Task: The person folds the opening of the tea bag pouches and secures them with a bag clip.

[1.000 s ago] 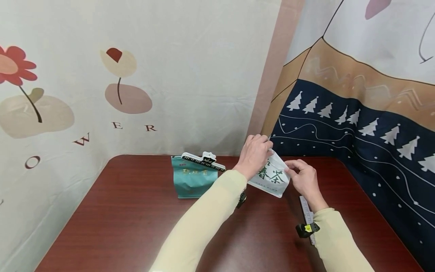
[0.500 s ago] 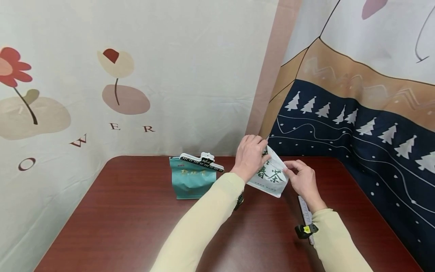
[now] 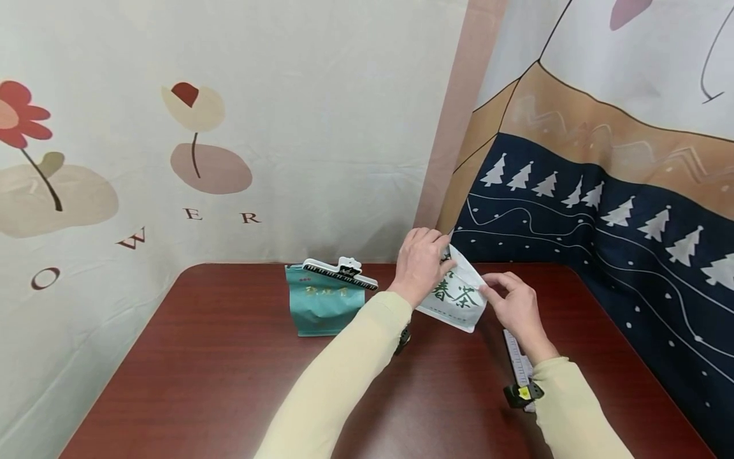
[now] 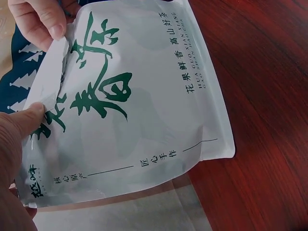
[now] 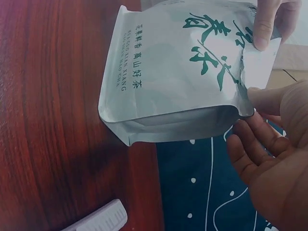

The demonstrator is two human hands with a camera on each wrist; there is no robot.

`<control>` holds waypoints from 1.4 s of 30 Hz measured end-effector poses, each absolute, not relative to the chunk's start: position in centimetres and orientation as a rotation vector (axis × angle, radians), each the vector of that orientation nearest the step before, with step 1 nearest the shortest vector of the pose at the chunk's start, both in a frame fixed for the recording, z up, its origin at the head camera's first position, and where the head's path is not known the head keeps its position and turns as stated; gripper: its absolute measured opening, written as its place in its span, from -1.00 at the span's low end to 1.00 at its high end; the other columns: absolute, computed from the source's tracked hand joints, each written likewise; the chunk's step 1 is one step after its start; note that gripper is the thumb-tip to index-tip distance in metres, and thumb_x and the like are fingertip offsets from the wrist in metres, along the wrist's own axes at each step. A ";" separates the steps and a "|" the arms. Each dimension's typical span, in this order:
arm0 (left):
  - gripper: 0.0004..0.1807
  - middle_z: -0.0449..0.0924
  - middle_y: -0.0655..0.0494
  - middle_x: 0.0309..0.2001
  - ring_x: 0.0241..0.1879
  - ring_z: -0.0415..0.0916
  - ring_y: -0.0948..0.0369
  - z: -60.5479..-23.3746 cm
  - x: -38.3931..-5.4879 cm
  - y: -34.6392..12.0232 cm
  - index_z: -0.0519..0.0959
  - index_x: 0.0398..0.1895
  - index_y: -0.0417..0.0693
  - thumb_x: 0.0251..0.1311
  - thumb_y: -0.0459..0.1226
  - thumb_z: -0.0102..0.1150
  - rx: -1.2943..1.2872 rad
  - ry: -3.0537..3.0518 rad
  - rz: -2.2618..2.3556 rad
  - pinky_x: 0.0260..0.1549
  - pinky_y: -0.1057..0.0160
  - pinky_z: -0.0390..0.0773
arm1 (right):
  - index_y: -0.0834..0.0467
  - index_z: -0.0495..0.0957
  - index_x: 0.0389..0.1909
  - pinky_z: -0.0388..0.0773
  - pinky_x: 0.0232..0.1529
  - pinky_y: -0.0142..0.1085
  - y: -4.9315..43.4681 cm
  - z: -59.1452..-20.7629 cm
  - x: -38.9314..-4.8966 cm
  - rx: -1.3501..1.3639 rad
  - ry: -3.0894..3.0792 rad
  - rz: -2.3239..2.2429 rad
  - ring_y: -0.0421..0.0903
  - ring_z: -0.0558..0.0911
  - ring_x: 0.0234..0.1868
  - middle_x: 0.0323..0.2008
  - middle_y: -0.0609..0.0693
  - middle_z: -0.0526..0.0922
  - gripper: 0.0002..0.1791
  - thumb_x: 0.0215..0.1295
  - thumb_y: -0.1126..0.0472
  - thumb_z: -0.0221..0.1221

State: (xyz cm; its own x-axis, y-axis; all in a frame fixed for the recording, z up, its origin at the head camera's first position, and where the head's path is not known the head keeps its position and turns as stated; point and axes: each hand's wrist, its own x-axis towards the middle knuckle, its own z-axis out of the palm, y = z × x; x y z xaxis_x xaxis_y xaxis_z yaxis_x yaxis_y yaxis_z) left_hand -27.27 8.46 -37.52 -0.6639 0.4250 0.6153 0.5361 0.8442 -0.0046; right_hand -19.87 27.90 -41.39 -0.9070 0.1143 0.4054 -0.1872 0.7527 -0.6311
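Note:
A white tea bag (image 3: 459, 296) with green characters stands tilted at the back of the table, its top edge folded over. My left hand (image 3: 420, 264) pinches that fold at its left part, thumb in front, as the left wrist view shows. At the other end of the fold, my right hand (image 3: 515, 306) pinches the bag's top corner between thumb and fingers. In the right wrist view the right hand's other fingers (image 5: 255, 149) lie loosely curled behind the bag.
Left of the hands stands a teal bag (image 3: 323, 306) with a black-and-white clip (image 3: 342, 273) across its top. A pale clip (image 3: 518, 363) lies on the table (image 3: 201, 382) beside my right wrist, partly hidden. Printed cloth (image 3: 321, 127) hangs behind the table.
My left thumb has come down over the front of the fold. The right forearm has shifted slightly to the right. Both hands keep their grip on the tea bag.

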 end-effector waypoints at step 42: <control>-0.50 0.72 0.25 0.02 0.08 0.55 0.25 -37.6 -27.1 8.3 0.71 0.13 0.10 0.20 0.10 0.45 -0.710 -2.373 -0.272 0.25 0.30 0.41 | 0.33 0.64 0.09 0.54 0.07 0.27 31.4 -42.1 -15.9 0.068 -2.815 0.802 0.33 0.59 0.05 0.04 0.36 0.63 -0.67 0.42 0.22 0.27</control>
State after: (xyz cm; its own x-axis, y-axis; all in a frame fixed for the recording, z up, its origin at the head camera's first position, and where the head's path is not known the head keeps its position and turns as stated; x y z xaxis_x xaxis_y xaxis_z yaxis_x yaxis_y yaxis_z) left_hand -27.09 8.33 -37.61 -0.6505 0.4211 0.6321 0.5533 0.8329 0.0145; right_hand -15.91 31.43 -42.10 -0.9762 0.0140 0.2166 -0.1023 0.8505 -0.5160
